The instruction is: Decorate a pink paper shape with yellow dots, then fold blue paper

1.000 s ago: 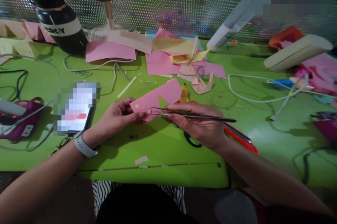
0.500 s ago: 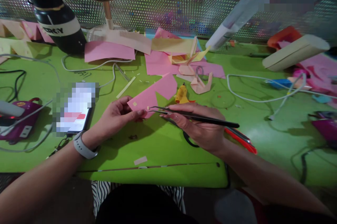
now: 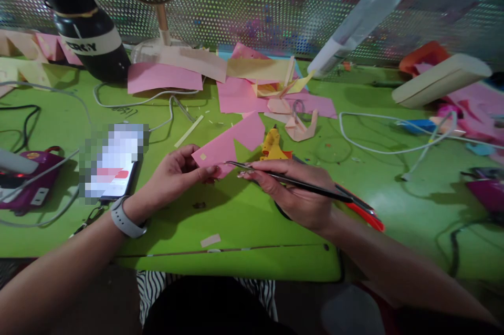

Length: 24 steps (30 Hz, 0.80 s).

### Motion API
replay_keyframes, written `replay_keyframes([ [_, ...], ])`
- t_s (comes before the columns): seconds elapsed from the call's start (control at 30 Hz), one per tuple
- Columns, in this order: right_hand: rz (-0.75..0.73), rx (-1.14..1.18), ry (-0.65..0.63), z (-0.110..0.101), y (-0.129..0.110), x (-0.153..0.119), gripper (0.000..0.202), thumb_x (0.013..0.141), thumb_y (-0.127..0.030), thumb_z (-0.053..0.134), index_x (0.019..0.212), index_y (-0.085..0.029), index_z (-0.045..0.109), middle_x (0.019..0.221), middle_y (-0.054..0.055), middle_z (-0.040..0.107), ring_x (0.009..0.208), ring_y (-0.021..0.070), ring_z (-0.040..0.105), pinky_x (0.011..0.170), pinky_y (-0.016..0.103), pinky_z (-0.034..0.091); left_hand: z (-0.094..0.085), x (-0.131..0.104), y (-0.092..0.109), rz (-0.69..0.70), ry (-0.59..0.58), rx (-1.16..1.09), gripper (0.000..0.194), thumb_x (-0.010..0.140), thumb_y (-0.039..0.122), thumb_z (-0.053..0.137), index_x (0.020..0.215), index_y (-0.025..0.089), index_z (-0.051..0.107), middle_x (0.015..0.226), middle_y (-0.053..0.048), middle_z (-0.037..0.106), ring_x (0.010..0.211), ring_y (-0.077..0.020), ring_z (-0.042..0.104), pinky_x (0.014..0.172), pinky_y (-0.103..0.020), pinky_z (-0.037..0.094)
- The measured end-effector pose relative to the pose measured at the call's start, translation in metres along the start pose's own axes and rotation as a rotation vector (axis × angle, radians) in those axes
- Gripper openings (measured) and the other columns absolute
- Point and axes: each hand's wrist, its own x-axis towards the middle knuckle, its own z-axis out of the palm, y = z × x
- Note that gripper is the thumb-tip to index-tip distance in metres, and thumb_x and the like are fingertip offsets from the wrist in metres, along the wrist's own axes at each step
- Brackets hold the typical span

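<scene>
My left hand (image 3: pixel 185 169) pinches the lower left edge of a pink sheet of paper (image 3: pixel 232 140), thumb on top. The sheet has a notch cut into its right side, and a small pale yellow square (image 3: pixel 203 156) sits on its left part. Between the fingers of my right hand (image 3: pixel 295 188) are dark tweezers (image 3: pixel 291 180), their bent tips at the paper's lower edge close to my left thumb. Whether the tips hold a tiny piece I cannot make out. Just beyond my right hand lies a yellow glue gun (image 3: pixel 272 145), partly hidden.
A phone (image 3: pixel 118 159) lies left of my hands, beside a purple power strip (image 3: pixel 37 180). A red cutter (image 3: pixel 366 214) lies right of my wrist. Behind are a black bottle (image 3: pixel 88 35), a fan (image 3: pixel 162 22), paper pieces (image 3: pixel 240 96), a clear bottle (image 3: pixel 354 30) and a white cable (image 3: pixel 354 148).
The tweezers' tips have come together and shifted slightly at the paper's lower edge; the small pale piece seen there before no longer shows. My right hand has dropped a little, uncovering more glue gun.
</scene>
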Motion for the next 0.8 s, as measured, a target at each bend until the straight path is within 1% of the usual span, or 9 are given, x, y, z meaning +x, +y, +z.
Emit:
replay_keyframes([
  [0.1,-0.059,-0.029,-0.005,-0.0009,0.0000,-0.0005,0.009,0.090,-0.021,0.065,0.096,-0.024,0.071,0.083,0.001,0.078,0.065,0.0139,0.074,0.057,0.022,0.060,-0.0012,0.0001,-0.0010,0.006,0.000,0.000,0.023,0.078,0.024,0.077,0.090,0.013,0.061,0.085,-0.005,0.075,0.073,-0.0123,0.070,0.070,-0.023,0.055],
  [0.13,-0.100,-0.033,-0.002,-0.0015,0.0001,-0.0005,0.011,0.089,-0.019,0.065,0.098,-0.022,0.070,0.085,0.002,0.078,0.068,0.0138,0.074,0.060,0.022,0.061,-0.0018,0.0002,-0.0016,0.005,0.001,0.002,0.024,0.077,0.024,0.077,0.091,0.013,0.061,0.085,-0.004,0.075,0.073,-0.0120,0.070,0.070,-0.022,0.055],
  [0.23,-0.306,-0.058,-0.036,-0.0038,0.0007,0.0005,0.016,0.087,-0.011,0.067,0.102,-0.016,0.068,0.087,0.006,0.078,0.077,0.0142,0.075,0.071,0.021,0.063,-0.0033,0.0001,-0.0037,-0.012,-0.022,0.001,0.026,0.077,0.022,0.078,0.095,0.012,0.062,0.090,-0.005,0.076,0.074,-0.0110,0.070,0.071,-0.021,0.055],
  [0.3,-0.460,-0.100,-0.070,-0.0050,0.0010,0.0015,0.016,0.085,-0.009,0.067,0.101,-0.011,0.067,0.086,0.009,0.078,0.081,0.0152,0.075,0.076,0.023,0.063,-0.0035,-0.0002,-0.0049,-0.028,-0.060,-0.022,0.028,0.077,0.021,0.077,0.098,0.012,0.062,0.095,-0.007,0.076,0.079,-0.0117,0.071,0.076,-0.022,0.056],
  [0.4,-0.587,-0.165,-0.088,-0.0057,0.0009,0.0020,0.015,0.084,-0.009,0.068,0.099,-0.009,0.066,0.087,0.012,0.078,0.085,0.0167,0.075,0.081,0.026,0.063,-0.0027,-0.0006,-0.0061,-0.046,-0.106,-0.058,0.031,0.078,0.022,0.076,0.103,0.012,0.060,0.100,-0.008,0.076,0.088,-0.0150,0.073,0.085,-0.027,0.056],
  [0.47,-0.611,-0.182,-0.091,-0.0054,0.0008,0.0012,0.016,0.085,-0.009,0.067,0.101,-0.009,0.066,0.090,0.013,0.077,0.088,0.0179,0.074,0.082,0.028,0.063,-0.0020,-0.0009,-0.0066,-0.048,-0.124,-0.064,0.031,0.079,0.022,0.075,0.104,0.013,0.060,0.102,-0.008,0.076,0.092,-0.0158,0.072,0.088,-0.028,0.056],
  [0.6,-0.606,-0.164,-0.118,-0.0050,0.0014,-0.0022,0.021,0.086,-0.009,0.066,0.106,-0.006,0.064,0.096,0.016,0.076,0.093,0.0207,0.074,0.083,0.032,0.064,-0.0004,-0.0013,-0.0067,-0.026,-0.133,-0.056,0.026,0.079,0.020,0.075,0.099,0.013,0.060,0.101,-0.008,0.075,0.092,-0.0149,0.072,0.087,-0.026,0.055],
  [0.8,-0.577,-0.144,-0.137,-0.0053,0.0030,-0.0039,0.033,0.084,-0.008,0.066,0.117,-0.009,0.062,0.101,0.014,0.076,0.096,0.0199,0.073,0.083,0.032,0.064,0.0010,-0.0015,-0.0060,-0.008,-0.138,-0.036,0.024,0.080,0.019,0.074,0.098,0.013,0.060,0.098,-0.007,0.075,0.089,-0.0146,0.072,0.085,-0.027,0.056],
])
